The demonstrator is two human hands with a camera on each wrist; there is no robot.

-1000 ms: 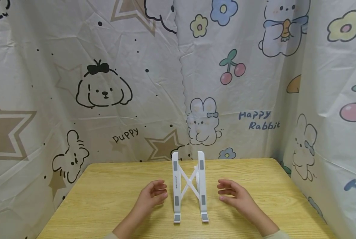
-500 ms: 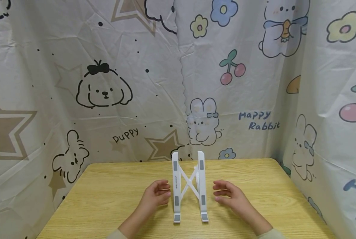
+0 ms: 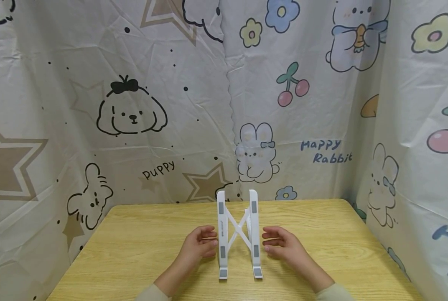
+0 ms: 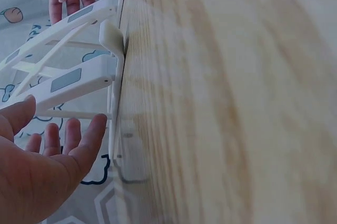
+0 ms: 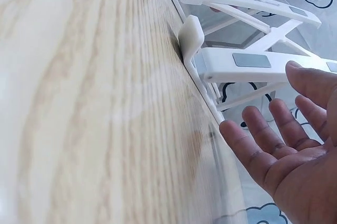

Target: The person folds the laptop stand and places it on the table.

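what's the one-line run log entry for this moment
left hand: beside white stand, contact unclear | right hand: beside stand, gripping nothing | stand: on wooden table, between hands

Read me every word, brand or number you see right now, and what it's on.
"Puppy": printed curtain, left part.
"Happy Rabbit": same curtain, right of center.
"H": right-hand curtain, cut off by frame edge.
Lettering on the white stand: too small to read.
No numbers readable.
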